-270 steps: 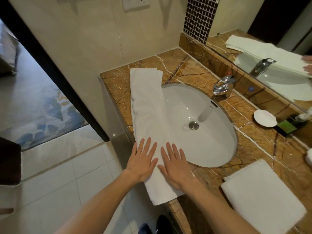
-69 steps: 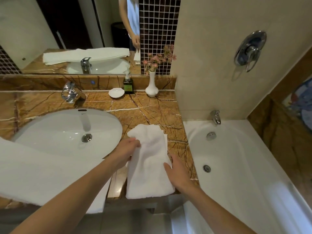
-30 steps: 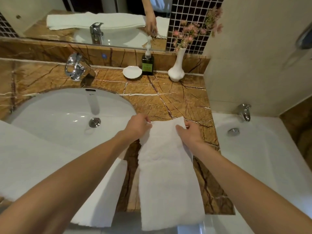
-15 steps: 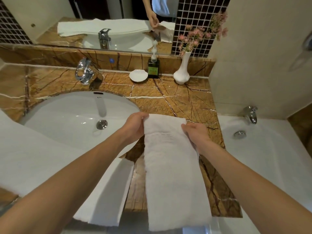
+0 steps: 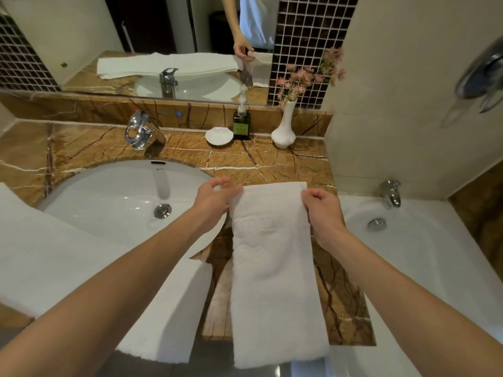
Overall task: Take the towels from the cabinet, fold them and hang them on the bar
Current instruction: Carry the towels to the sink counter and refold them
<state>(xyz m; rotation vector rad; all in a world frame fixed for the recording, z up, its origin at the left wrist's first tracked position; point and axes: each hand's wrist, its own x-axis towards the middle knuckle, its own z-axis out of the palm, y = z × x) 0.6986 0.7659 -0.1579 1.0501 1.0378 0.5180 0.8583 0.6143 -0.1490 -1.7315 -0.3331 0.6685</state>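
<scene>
1. The narrow towel (image 5: 275, 268) lies on the table (image 5: 272, 164), right of the sink (image 5: 109, 191) (near end overhanging).
2. The left hand (image 5: 215, 204) pinches its far corner nearest the sink.
3. The right hand (image 5: 322, 210) pinches the other far corner.

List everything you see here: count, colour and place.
narrow towel: one, white, on counter right of sink, near end overhanging.
wide towel: one, white, over sink's left front.
sink: one, white, set in counter.
counter: one, brown marble, around sink.
faucet: one, chrome, behind sink.
soap dish: one, white, at counter's back.
soap bottle: one, dark green, right of dish.
vase: one, white, pink flowers, right of bottle.
bathtub: one, white, far right.
left hand: one, pinches narrow towel's far left corner.
right hand: one, grips its far right corner.
</scene>
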